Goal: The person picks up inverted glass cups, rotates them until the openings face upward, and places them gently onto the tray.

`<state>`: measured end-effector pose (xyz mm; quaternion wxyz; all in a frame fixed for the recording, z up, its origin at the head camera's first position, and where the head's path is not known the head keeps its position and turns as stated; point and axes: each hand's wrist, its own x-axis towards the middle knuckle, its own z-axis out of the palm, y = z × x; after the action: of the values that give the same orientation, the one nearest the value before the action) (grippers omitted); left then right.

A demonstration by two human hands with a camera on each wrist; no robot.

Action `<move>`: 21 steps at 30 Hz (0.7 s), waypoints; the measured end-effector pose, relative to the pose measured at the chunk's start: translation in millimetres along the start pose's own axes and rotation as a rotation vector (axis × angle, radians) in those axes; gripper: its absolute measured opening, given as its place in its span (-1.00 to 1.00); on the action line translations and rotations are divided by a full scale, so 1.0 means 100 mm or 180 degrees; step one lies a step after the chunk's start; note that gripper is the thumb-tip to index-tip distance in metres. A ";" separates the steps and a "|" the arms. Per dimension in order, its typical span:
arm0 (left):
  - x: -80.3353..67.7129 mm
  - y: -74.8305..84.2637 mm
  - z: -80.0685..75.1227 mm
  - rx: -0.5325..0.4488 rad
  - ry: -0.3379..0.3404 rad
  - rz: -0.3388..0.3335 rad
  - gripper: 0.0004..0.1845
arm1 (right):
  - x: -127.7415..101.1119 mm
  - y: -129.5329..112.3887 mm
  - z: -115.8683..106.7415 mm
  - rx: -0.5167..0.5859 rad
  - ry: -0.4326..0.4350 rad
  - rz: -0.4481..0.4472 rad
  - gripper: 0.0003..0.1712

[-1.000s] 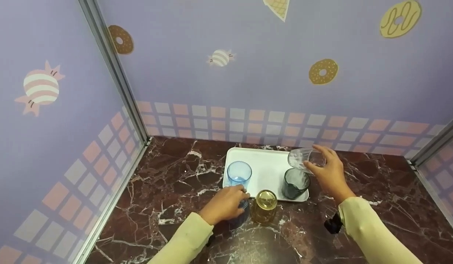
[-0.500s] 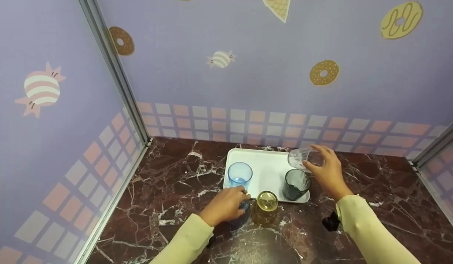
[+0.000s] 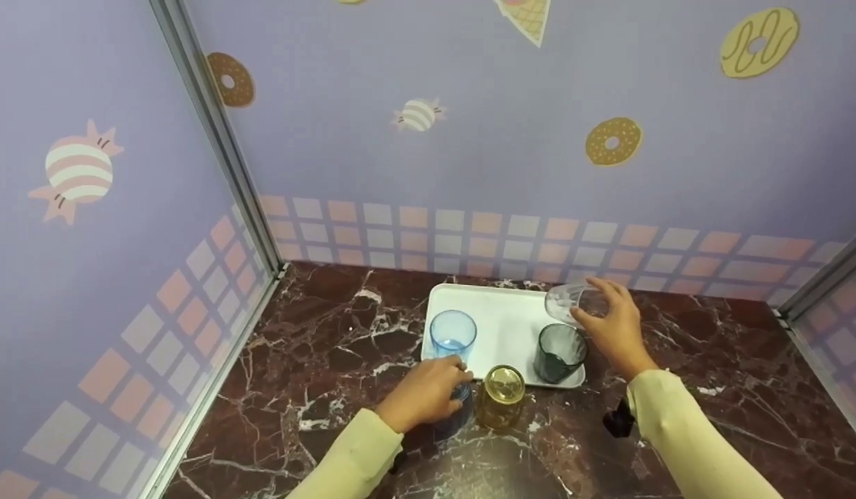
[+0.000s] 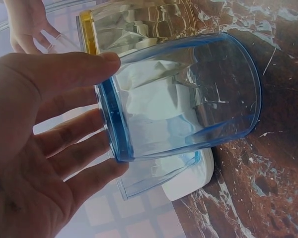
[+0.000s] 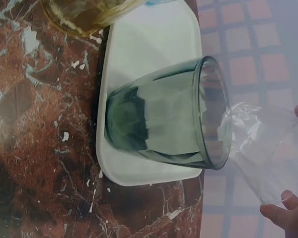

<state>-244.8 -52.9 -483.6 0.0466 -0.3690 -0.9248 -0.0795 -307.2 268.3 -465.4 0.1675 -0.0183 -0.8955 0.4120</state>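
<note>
Left hand (image 3: pixel 424 392): fingers curled round a blue cup (image 4: pixel 188 94) standing on the counter (image 3: pixel 317 360), just beside the amber cup (image 3: pixel 500 395).
Right hand (image 3: pixel 615 329): grasps a clear cup (image 3: pixel 566 301), tilted above the dark green cup (image 3: pixel 559 353).
White tray (image 3: pixel 504 319): carries the dark green cup and a second blue cup (image 3: pixel 452 333).

a white rectangular plastic tray (image 3: pixel 500 322) sits on a dark red-brown marble surface (image 3: pixel 317 360) veined with white. tumblers: pale blue translucent (image 3: pixel 452 334), dark green translucent (image 3: pixel 558 353), amber-gold (image 3: pixel 501 396), colourless clear (image 3: pixel 566 302). lavender walls (image 3: pixel 469 125) carry doughnut and candy prints over a pink-and-white check band.
</note>
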 end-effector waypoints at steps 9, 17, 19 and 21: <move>-0.01 0.00 -0.02 0.0042 0.0031 0.0003 -0.60 | 0.02 0.06 0.01 -0.0035 0.0095 0.0118 -0.31; -0.01 0.01 -0.01 0.0031 0.0002 -0.0001 -0.60 | 0.04 0.10 0.03 -0.0025 0.0054 0.0253 -0.29; -0.01 0.01 -0.02 0.0028 -0.0013 -0.0017 -0.60 | 0.04 0.11 0.05 -0.0011 0.0039 0.0280 -0.28; -0.01 0.01 -0.02 0.0036 -0.0029 -0.0032 -0.60 | 0.05 0.12 0.07 0.0014 0.0018 0.0304 -0.27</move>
<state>-243.5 -53.5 -481.8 0.0440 -0.3644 -0.9273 -0.0728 -315.7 272.2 -477.0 0.1502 -0.0618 -0.8922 0.4214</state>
